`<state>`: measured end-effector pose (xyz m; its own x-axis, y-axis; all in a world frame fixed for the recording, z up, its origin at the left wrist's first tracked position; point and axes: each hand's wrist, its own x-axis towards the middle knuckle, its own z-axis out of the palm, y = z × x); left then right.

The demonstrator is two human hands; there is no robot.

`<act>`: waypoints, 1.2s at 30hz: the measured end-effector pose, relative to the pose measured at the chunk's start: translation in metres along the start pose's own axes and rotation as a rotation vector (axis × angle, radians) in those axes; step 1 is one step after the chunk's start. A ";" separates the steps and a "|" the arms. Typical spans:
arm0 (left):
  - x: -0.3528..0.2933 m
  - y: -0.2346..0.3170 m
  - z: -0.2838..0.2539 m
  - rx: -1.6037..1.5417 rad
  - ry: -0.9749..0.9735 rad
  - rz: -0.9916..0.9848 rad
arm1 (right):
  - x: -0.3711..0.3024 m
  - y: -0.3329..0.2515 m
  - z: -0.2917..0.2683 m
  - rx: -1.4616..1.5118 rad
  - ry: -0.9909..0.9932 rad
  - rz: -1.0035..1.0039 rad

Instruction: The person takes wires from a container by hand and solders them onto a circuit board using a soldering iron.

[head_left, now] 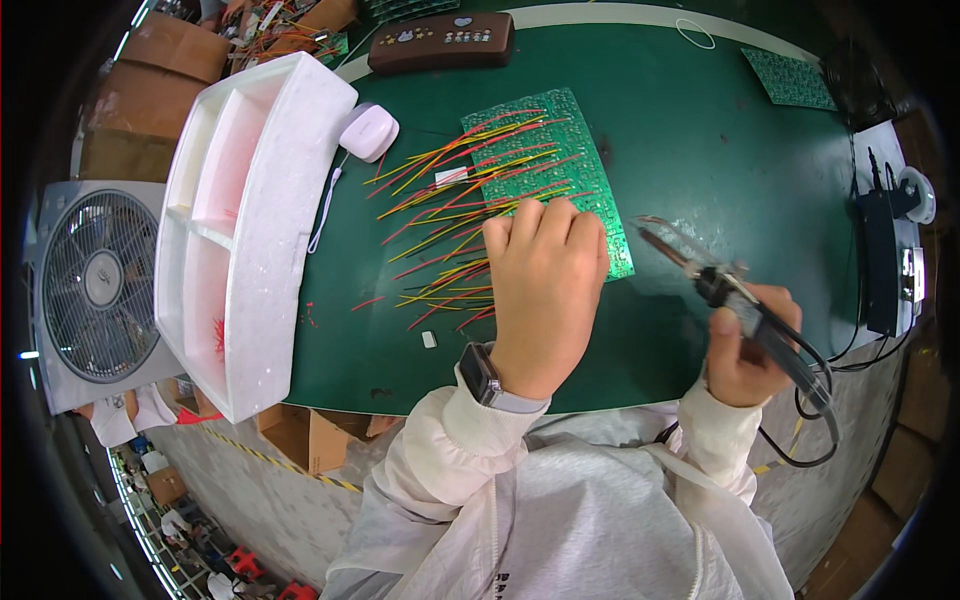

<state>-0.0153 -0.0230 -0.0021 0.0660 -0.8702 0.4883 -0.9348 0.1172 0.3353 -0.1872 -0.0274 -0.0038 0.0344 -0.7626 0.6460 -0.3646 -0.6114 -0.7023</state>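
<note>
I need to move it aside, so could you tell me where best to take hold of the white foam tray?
Grip the foam tray by its long right wall, coming from the mat side: that rim is bare, straight and thin enough to pinch, and the fan crowds its other side.

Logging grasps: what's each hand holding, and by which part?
Right hand grips a soldering iron by its dark handle, tip pointing up-left. Left hand holds nothing; it lies flat on the green circuit board and wires.

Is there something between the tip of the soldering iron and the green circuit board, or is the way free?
Nothing visible stands between them. The soldering iron in the right hand points its tip at the right edge of the circuit board, over bare green mat. The left hand and wires lie further left.
</note>
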 end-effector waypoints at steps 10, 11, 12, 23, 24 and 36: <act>-0.004 -0.002 -0.005 0.007 -0.027 -0.005 | -0.001 0.000 -0.013 0.198 0.243 0.410; -0.006 -0.002 -0.007 -0.013 -0.027 -0.002 | -0.003 0.001 -0.012 0.199 0.239 0.407; -0.009 0.000 -0.012 -0.011 -0.024 -0.005 | -0.006 0.000 -0.010 0.218 0.222 0.404; -0.016 -0.014 -0.024 -0.038 -0.097 -0.046 | -0.009 0.011 0.007 0.250 0.189 0.388; -0.018 -0.017 -0.034 -0.053 -0.055 -0.060 | -0.010 0.012 0.010 0.262 0.184 0.388; -0.076 -0.107 -0.101 0.223 -0.160 -0.282 | -0.019 0.016 0.007 0.252 0.154 0.434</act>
<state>0.1148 0.0791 0.0068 0.2923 -0.9190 0.2644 -0.9418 -0.2286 0.2465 -0.1874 -0.0245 -0.0296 -0.2141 -0.9287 0.3026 -0.0789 -0.2924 -0.9530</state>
